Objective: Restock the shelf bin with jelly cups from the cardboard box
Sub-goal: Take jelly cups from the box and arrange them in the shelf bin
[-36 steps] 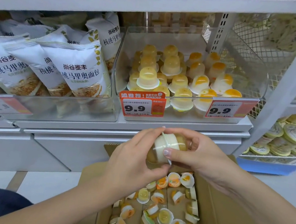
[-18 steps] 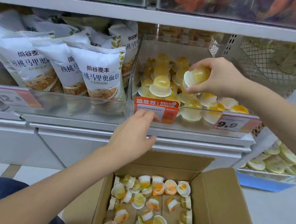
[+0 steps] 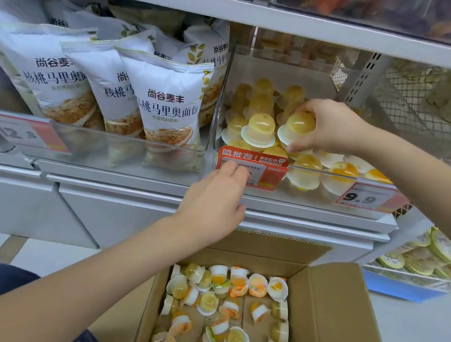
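A: In a shop aisle, the right hand (image 3: pixel 329 127) reaches into the clear shelf bin (image 3: pixel 311 76), its fingers and thumb curled round one yellow jelly cup (image 3: pixel 299 127) held dome-up over the stacked cups (image 3: pixel 258 109) there. What makes this placement go well?

B: Probably setting the flat rim level on the cups below, beside the front cup (image 3: pixel 259 130), so it seats rather than tips; domes look slippery, so easing the fingers off only once it rests seems wise.

A: And the left hand (image 3: pixel 214 203)?

B: It lies against the bin's front, fingers loosely extended over the orange price tag (image 3: pixel 265 167), gripping nothing. Bracing the bin there likely keeps it from sliding.

A: Supply?

B: The cardboard box (image 3: pixel 343 315) sits open below the shelf, with many loose jelly cups (image 3: pixel 228 314) left, so restocking looks far from finished.
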